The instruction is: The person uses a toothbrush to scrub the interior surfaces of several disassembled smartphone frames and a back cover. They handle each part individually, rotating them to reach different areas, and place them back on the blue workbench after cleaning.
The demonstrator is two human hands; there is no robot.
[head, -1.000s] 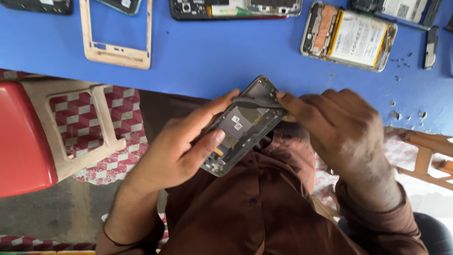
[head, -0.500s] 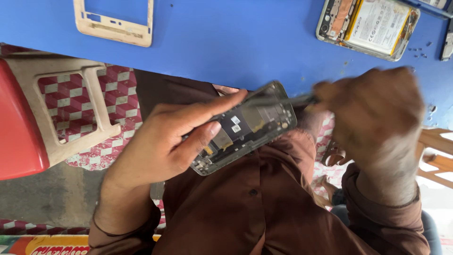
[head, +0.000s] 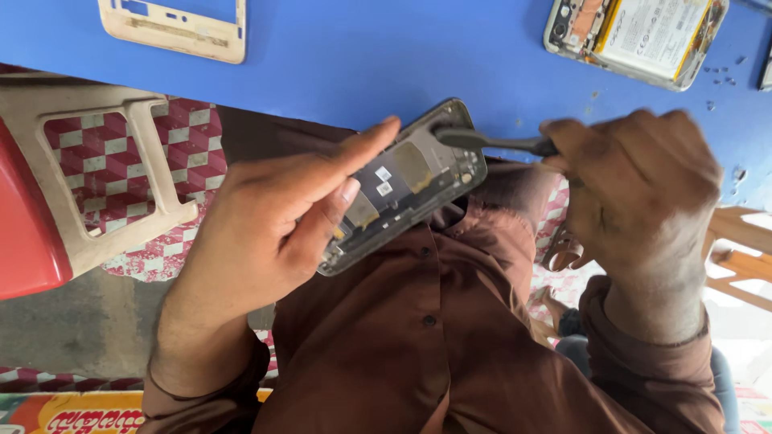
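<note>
Dark opened phone (head: 406,189) lies in left hand (head: 265,233), right hand (head: 639,189) beside.

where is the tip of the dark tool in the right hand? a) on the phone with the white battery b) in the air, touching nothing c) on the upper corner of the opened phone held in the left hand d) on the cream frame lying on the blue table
c: the right hand holds the dark tool, whose tip rests on the upper corner of the opened phone gripped in the left hand.

Single head-worn view: looks steeply down, close over lap and hands, flat blue tabletop (head: 386,56) across the frame's top.
</note>
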